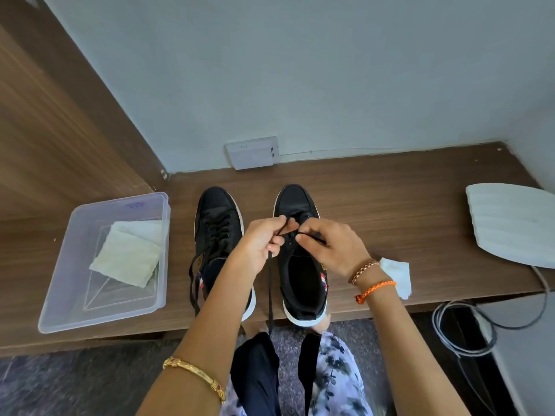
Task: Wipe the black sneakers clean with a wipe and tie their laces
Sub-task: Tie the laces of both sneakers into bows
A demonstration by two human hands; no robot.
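Two black sneakers with white soles stand side by side on a wooden shelf (390,211), toes toward the wall. The left sneaker (217,223) has loose laces hanging down its left side. Above the tongue of the right sneaker (300,265), my left hand (264,241) pinches one black lace whose end (270,289) hangs down past the shelf edge. My right hand (330,244) pinches the other lace end close beside it. A white wipe (396,276) lies on the shelf just right of my right wrist.
A clear plastic tub (60,280) at the left holds a folded white cloth (127,256). A white ribbed foam sheet (510,223) lies at the far right. A small white box (252,153) leans on the wall. Grey cables (462,331) hang below the shelf's right end.
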